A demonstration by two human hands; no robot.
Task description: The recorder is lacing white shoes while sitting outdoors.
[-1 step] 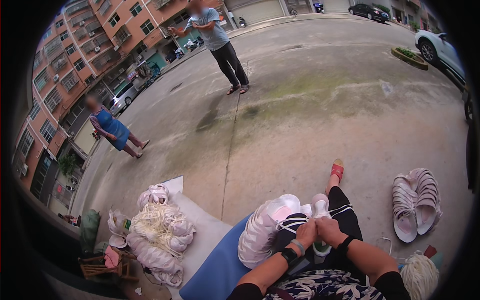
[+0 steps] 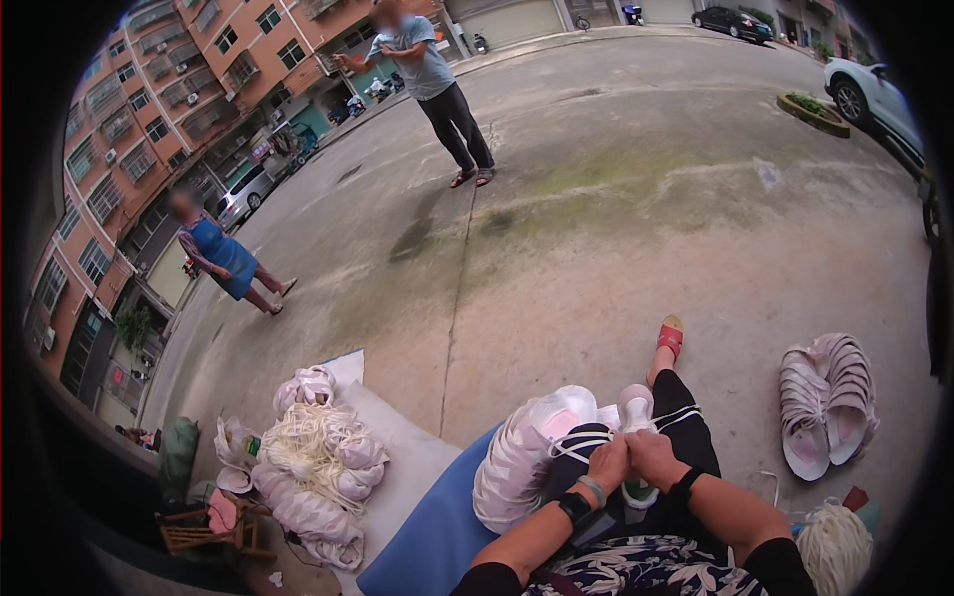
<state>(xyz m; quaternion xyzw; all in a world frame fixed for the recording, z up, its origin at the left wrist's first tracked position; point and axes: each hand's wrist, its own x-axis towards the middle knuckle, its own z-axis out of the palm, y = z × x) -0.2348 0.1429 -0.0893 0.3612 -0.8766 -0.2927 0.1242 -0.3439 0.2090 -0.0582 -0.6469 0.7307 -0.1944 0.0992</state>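
My left hand (image 2: 609, 463) and my right hand (image 2: 656, 461) meet over my lap, both with fingers closed. Between them is a pale pink and white shoe upper (image 2: 636, 402), its rounded end pointing away from me. The fingertips are mostly hidden, so the exact grip on its lacing is unclear. White shoelaces (image 2: 581, 438) lie across my dark trousers on both sides of the hands. Just left of my left hand rests a long nested stack of similar shoe uppers (image 2: 509, 477). Below the hands, a white and green round object (image 2: 639, 492) shows partly.
Left, more bundled uppers (image 2: 308, 512) and a heap of cream laces (image 2: 313, 437) lie on a pale sheet (image 2: 393, 447), near a small wooden stool (image 2: 204, 531). Right are stacked uppers (image 2: 827, 402) and a lace bundle (image 2: 837, 546). Two people (image 2: 427, 74) stand farther off.
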